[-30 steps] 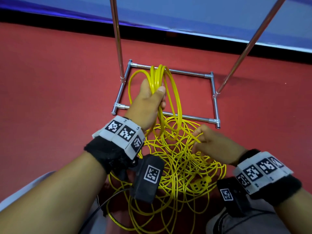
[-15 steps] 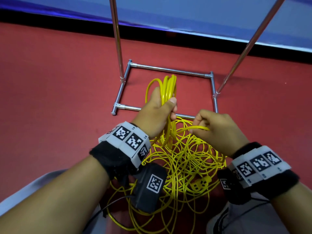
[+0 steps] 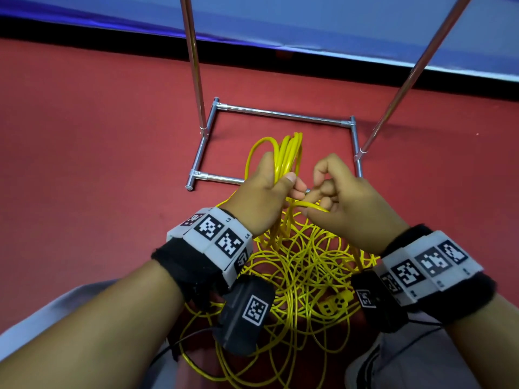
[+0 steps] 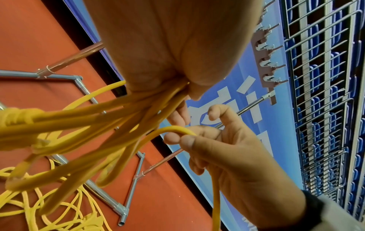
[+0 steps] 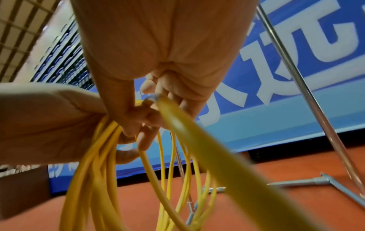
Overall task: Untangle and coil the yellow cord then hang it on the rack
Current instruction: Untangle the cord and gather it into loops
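Note:
My left hand [image 3: 269,189] grips a bundle of coiled loops of the yellow cord [image 3: 290,153], held upright over the rack's base. Right beside it, my right hand [image 3: 331,192] pinches a single strand of the cord [image 4: 173,129] between thumb and fingers, bent into a loop toward the left hand. The rest of the cord lies as a tangled pile [image 3: 306,270] on the red floor under both wrists, its yellow socket end [image 3: 334,303] near the right wrist. The metal rack [image 3: 280,113] stands just beyond the hands; its hook bar [image 4: 266,62] shows in the left wrist view.
Two slanted metal poles [image 3: 193,63] rise from the rack's rectangular base. A blue banner wall [image 3: 309,21] runs behind it. Wire mesh shelving [image 4: 326,93] stands farther back. My knees in grey cloth [image 3: 393,360] sit at the bottom edge.
My left hand has lowered the coil toward me. My right hand has risen from the pile with a strand and come up next to the left hand.

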A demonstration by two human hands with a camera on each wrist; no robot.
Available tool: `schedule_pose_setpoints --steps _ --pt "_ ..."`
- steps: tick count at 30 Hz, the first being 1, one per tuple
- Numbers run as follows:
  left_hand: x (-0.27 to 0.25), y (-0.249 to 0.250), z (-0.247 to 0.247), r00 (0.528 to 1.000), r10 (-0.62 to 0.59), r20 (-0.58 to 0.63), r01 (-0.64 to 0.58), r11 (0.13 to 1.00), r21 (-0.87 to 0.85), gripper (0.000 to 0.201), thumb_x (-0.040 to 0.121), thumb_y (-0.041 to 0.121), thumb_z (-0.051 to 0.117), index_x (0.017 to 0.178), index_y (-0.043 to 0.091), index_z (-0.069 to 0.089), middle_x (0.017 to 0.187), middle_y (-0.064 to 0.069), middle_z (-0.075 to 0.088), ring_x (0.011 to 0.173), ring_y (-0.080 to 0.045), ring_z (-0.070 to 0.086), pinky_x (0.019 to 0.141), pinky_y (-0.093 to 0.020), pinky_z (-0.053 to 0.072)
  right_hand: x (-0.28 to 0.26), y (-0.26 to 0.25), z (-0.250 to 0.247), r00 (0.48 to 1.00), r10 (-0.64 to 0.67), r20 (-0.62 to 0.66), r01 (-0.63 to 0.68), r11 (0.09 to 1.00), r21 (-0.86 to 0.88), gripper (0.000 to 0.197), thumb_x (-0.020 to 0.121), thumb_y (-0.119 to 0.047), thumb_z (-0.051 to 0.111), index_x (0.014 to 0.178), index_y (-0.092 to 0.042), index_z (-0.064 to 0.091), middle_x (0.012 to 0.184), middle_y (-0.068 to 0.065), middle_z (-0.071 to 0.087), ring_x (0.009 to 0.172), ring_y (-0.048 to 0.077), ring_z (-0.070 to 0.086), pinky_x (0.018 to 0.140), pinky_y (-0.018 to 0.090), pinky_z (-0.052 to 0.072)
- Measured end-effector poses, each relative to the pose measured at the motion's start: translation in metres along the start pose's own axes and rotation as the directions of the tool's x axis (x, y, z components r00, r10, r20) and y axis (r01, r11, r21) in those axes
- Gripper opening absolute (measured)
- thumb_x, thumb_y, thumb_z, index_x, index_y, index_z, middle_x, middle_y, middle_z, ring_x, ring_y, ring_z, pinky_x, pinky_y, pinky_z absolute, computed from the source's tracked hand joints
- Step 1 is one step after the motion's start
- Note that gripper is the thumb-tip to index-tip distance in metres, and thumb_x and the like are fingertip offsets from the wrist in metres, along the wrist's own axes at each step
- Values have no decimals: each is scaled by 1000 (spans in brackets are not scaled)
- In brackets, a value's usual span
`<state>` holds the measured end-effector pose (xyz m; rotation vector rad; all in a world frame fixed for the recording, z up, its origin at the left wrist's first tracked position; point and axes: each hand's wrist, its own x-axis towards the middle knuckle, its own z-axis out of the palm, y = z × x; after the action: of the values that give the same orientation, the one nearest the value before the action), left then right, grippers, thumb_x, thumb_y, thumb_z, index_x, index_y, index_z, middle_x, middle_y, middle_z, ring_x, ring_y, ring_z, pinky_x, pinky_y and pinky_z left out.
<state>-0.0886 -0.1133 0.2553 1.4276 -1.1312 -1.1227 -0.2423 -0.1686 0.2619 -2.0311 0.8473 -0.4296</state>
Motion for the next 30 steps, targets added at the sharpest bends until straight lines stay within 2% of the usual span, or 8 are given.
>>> schedule_pose_setpoints --steps 4,8,11,15,22,25,27,30 --pt "1 -1 -5 1000 -6 -29 7 999 36 14 101 10 38 115 9 41 87 5 64 81 -15 65 79 -33 53 2 -2 1 993 65 95 -85 971 225 51 77 10 66 89 -27 33 88 8 71 55 5 49 51 18 41" --pt "1 -4 -7 998 56 -35 -48 980 192 21 100 12 41 120 4 41 89 7 65 89 -19 63 84 -34 50 4 -4 -1 994 81 78 -99 955 279 51 75 9 69 85 -26 34 80 1 70 52 5 45 49 17 39" --pt "0 -5 -8 996 87 -24 -78 966 245 16 100 13 42 112 3 43 79 9 62 85 -24 63 83 -38 49 5 -5 0 995 81 52 -93 952 293 48 76 2 72 82 -29 35 79 9 70 51 8 43 49 22 37" --pt "1 -4 -9 995 101 -24 -91 959 269 14 100 16 43 102 2 43 73 3 57 70 -23 55 71 -38 46 5 -7 0 996 90 27 -94 932 350 46 77 7 70 84 -22 34 70 2 68 49 11 42 48 24 35" --pt "6 -6 -16 995 22 -101 -13 996 88 22 86 37 45 96 18 44 73 3 52 66 -20 52 75 -43 49 3 -3 -5 977 167 132 -203 920 336 30 75 -16 70 88 -19 44 63 2 66 51 15 54 49 23 41" --pt "14 -7 -26 978 -22 -206 6 997 -76 6 97 23 46 100 19 45 67 5 49 55 -17 50 63 -35 52 -4 7 -7 943 187 274 -274 905 324 23 80 -17 64 91 -16 44 70 4 71 60 13 63 56 21 47" --pt "17 -9 -34 962 -58 -267 24 991 -128 12 100 17 43 111 14 43 66 4 48 53 -16 49 52 -28 47 -6 11 -8 952 180 249 -265 892 367 18 85 -5 59 90 -15 45 72 5 72 58 12 63 57 18 47" --pt "19 -12 -41 953 -57 -296 21 992 -124 2 99 19 44 97 20 43 64 8 50 63 -13 61 61 -31 44 -4 11 -14 979 159 127 -194 920 342 11 81 -13 62 90 -18 57 72 -1 71 54 10 52 52 17 41"
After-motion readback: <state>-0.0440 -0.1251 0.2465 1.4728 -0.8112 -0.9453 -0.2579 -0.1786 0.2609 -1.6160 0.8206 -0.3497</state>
